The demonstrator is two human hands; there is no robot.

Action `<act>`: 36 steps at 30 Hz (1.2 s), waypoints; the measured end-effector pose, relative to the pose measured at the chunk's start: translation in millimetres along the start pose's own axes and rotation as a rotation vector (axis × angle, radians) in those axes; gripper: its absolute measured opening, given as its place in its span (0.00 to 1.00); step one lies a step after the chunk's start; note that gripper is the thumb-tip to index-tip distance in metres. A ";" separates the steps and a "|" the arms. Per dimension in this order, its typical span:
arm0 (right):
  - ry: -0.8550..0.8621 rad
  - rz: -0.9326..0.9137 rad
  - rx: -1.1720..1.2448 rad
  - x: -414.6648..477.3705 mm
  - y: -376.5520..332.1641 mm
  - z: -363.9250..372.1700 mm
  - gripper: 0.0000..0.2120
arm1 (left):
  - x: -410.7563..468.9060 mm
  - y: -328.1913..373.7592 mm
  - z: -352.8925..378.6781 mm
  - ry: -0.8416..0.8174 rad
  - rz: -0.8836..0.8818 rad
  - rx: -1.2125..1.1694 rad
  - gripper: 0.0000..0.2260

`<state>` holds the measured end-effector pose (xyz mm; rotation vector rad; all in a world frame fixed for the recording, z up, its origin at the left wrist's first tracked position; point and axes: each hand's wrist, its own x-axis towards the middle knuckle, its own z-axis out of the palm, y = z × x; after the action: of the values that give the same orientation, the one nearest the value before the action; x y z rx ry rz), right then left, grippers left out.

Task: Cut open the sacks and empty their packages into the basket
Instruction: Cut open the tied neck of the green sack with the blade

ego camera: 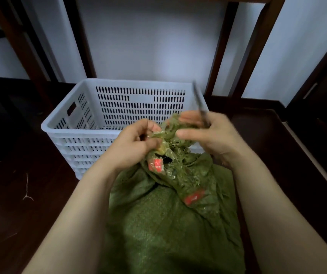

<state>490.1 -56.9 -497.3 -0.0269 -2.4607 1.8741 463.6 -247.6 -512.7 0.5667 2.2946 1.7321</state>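
Below both grips, the green woven sack point(168, 224) slumps full and rounded between the forearms. Its cloth looks soft and loose-woven, likely to sag and shift rather than hold a shape, and its bulk suggests some weight. The bunched top serves for steadying, but tipping it out would probably need a hold lower on the body. Just beyond the hands stands the white slotted basket point(75, 127), its near rim behind the knuckles. At the grip itself is the sack's taped neck point(170, 155), wrapped in clear, glossy tape with red labels point(155, 165). It looks crinkled and slippery, and frayed green strands are pulling loose. The left hand point(136, 143) pinches this neck from its own side, fingers curled tight on tape and cloth. The right hand point(208, 133) rests its thumb on the top of the neck while its fingers hold a slim dark tool point(200, 103) that points up and away. Motion blur hides whether the tool is a knife or scissors and where its edge lies. The packages are hidden inside, and the sack's lower end is cut off.
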 end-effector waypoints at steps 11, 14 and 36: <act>0.008 0.081 0.001 3.6 8.2 24.6 0.05 | -1.3 -4.6 9.4 0.067 -0.142 0.598 0.31; -0.003 0.106 0.110 2.1 7.3 19.9 0.03 | 0.8 -7.3 8.2 0.179 0.013 0.434 0.18; -0.107 0.032 -0.172 -7.6 -2.2 68.0 0.12 | 23.9 -63.2 -4.1 0.703 -0.363 -0.291 0.15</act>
<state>494.5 -123.4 -513.3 0.0284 -2.7021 1.7116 429.3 -256.0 -570.5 -0.5706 2.2463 2.2334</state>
